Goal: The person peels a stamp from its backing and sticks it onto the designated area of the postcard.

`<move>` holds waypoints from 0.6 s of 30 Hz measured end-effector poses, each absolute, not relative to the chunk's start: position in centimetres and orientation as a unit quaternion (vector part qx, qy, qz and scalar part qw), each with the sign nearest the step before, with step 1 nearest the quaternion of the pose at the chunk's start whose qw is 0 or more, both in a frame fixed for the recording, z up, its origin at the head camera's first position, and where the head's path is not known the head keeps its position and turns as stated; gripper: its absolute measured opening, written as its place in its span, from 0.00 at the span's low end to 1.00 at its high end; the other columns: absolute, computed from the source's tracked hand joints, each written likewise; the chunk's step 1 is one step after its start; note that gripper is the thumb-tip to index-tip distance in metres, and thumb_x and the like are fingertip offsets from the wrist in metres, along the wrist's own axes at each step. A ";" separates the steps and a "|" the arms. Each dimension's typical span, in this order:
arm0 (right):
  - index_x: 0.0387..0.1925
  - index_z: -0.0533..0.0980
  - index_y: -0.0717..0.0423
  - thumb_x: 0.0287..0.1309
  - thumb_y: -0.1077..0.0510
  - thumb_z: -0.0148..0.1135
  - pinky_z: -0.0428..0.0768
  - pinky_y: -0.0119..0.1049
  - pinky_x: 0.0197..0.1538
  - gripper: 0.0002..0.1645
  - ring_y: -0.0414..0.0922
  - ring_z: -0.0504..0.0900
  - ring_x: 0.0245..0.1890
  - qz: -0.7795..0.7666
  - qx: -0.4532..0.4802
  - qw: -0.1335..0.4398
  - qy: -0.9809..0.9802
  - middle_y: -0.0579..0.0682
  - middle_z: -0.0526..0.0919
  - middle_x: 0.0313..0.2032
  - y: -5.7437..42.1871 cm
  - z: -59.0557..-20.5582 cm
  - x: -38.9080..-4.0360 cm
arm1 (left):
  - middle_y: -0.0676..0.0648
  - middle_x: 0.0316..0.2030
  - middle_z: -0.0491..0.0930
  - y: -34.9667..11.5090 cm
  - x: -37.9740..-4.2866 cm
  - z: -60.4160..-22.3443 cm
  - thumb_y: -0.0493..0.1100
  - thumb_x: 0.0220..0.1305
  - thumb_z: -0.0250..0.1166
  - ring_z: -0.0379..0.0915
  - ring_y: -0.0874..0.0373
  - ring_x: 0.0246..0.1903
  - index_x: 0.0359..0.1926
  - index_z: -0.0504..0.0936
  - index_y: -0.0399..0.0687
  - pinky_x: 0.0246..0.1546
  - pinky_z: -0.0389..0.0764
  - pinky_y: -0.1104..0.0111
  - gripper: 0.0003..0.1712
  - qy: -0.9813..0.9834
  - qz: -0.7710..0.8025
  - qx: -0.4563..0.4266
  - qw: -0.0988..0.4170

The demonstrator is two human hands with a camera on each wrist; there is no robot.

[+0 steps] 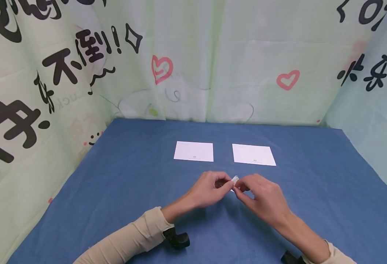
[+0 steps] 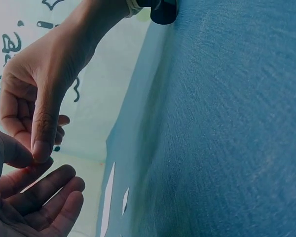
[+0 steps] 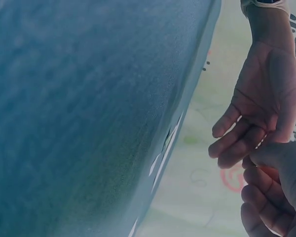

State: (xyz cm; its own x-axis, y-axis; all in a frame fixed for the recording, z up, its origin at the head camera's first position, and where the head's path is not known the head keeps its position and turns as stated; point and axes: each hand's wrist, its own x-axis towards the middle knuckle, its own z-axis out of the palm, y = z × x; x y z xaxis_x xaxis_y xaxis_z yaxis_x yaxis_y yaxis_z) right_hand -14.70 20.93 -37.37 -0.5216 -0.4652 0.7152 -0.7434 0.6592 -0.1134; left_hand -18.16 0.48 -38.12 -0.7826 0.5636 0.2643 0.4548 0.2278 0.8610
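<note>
A small white piece [image 1: 234,179], thin like folded paper or a wrapper, sits between my two hands above the table; its kind is not clear. My left hand [image 1: 210,189] pinches it from the left between thumb and forefinger. From the right, my right hand [image 1: 262,194] pinches it the same way, fingertips meeting those of the left. In the left wrist view the left hand [image 2: 32,197] has its other fingers loosely bent, and the fingers hide the piece. The right wrist view shows the right hand [image 3: 276,192] with its thumb against the fingertips.
Two white cards [image 1: 194,151] [image 1: 254,154] with tiny print lie side by side beyond the hands. A blue cloth [image 1: 130,172] covers the table. Pale curtains [image 1: 246,44] with black lettering and pink hearts hang at the back and both sides. Black wrist straps [image 1: 176,239] sit by the beige sleeves.
</note>
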 end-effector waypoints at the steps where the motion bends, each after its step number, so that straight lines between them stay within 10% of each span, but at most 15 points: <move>1: 0.32 0.82 0.49 0.44 0.63 0.80 0.80 0.31 0.31 0.14 0.36 0.83 0.29 0.209 0.357 0.333 -0.848 0.40 0.84 0.28 20.9 -37.4 -14.7 | 0.44 0.37 0.88 0.5 -18.1 -38.1 0.39 0.74 0.60 0.78 0.67 0.32 0.43 0.88 0.39 0.38 0.78 0.74 0.11 0.781 0.530 0.326 0.051; 4: 0.32 0.82 0.49 0.62 0.51 0.72 0.80 0.31 0.30 0.08 0.35 0.83 0.29 0.211 0.356 0.328 -0.849 0.40 0.85 0.28 20.8 -37.5 -14.6 | 0.44 0.36 0.88 0.5 -18.1 -38.1 0.38 0.74 0.60 0.77 0.68 0.31 0.42 0.88 0.39 0.37 0.79 0.74 0.11 0.780 0.533 0.324 0.052; 9: 0.32 0.82 0.48 0.74 0.37 0.50 0.79 0.30 0.29 0.26 0.35 0.82 0.28 0.219 0.354 0.330 -0.847 0.40 0.84 0.28 20.7 -37.5 -14.5 | 0.44 0.36 0.88 0.4 -18.0 -38.2 0.38 0.74 0.60 0.77 0.68 0.31 0.41 0.88 0.39 0.37 0.79 0.74 0.10 0.780 0.535 0.320 0.051; 18: 0.33 0.82 0.49 0.66 0.52 0.66 0.79 0.31 0.30 0.07 0.35 0.83 0.28 0.216 0.350 0.334 -0.848 0.40 0.85 0.29 21.1 -37.5 -14.5 | 0.43 0.36 0.88 0.3 -17.9 -38.3 0.37 0.74 0.60 0.83 0.58 0.33 0.40 0.87 0.37 0.37 0.78 0.75 0.11 0.778 0.536 0.324 0.052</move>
